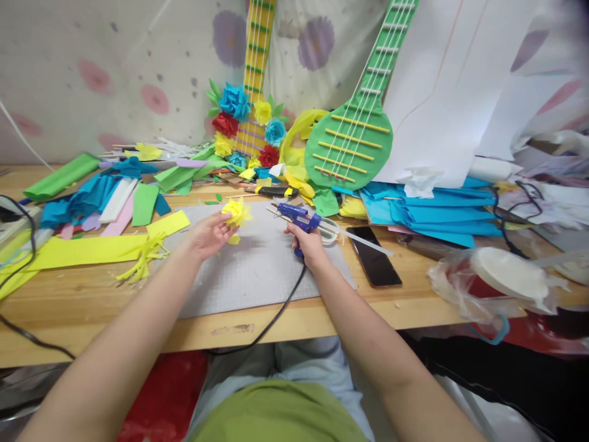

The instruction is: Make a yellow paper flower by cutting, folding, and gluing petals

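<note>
Over the grey cutting mat (239,270), my left hand (212,236) is closed on a yellow paper flower (237,212), held by its underside. My right hand (306,240) grips a blue glue gun (299,216) by its handle. The gun's nozzle points left, toward the flower but apart from it. A long whitish glue stick (368,240) sticks out of the gun's back, and a black cord (285,305) runs down from its handle over the table edge. A small yellow petal piece (234,240) shows just below the flower.
Yellow crepe paper strips (92,252) lie at left. A black phone (375,256) rests right of the mat, near a plastic-wrapped cup (497,276). Behind stand a green paper instrument (350,147) and a yellow one (257,73) with paper flowers. A utility knife (271,192) lies behind the mat.
</note>
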A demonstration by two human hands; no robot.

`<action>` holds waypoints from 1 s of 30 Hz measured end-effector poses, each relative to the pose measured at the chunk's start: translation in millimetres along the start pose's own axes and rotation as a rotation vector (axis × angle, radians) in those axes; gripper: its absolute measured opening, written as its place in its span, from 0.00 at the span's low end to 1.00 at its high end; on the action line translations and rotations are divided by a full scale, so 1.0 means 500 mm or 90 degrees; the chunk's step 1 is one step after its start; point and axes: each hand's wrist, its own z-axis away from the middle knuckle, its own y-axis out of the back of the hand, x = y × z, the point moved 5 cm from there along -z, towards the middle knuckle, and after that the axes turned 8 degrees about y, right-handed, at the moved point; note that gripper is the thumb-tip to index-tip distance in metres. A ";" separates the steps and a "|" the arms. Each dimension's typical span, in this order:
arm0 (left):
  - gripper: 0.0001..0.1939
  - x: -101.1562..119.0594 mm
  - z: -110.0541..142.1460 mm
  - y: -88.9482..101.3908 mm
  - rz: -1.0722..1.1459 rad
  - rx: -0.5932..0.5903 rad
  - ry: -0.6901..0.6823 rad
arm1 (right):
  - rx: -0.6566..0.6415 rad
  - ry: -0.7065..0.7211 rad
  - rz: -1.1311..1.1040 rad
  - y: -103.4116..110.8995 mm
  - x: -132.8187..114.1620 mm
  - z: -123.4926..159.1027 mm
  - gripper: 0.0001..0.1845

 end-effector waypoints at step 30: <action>0.24 -0.096 -0.029 -0.058 -0.098 -0.020 -0.093 | 0.012 -0.029 -0.065 -0.005 0.018 -0.009 0.14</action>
